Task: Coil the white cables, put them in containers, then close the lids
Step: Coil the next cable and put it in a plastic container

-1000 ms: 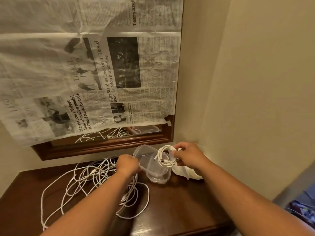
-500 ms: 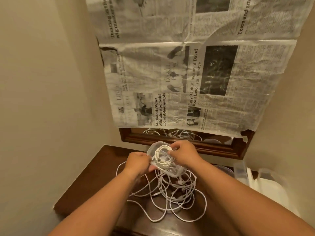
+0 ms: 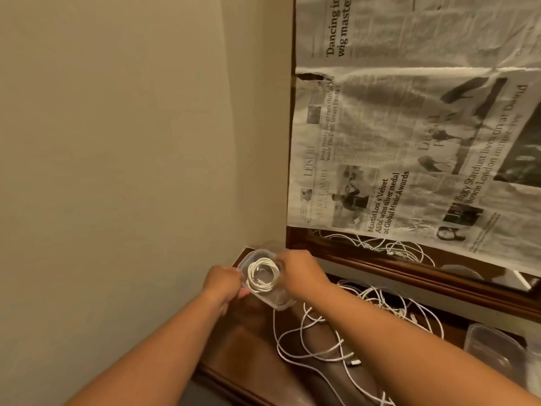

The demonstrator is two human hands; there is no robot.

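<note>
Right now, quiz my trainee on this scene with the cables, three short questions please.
1. True or false: the coiled cable lies inside the clear container.
2. Where do the loose cables lie? A: on the table; B: on the floor; C: in a drawer.
3. Fill in: most of the mirror is covered with ____.
Key: 1 true; 2 A; 3 newspaper.

Probably a home; wooden dresser (image 3: 251,347), newspaper-covered mirror (image 3: 409,142)
</note>
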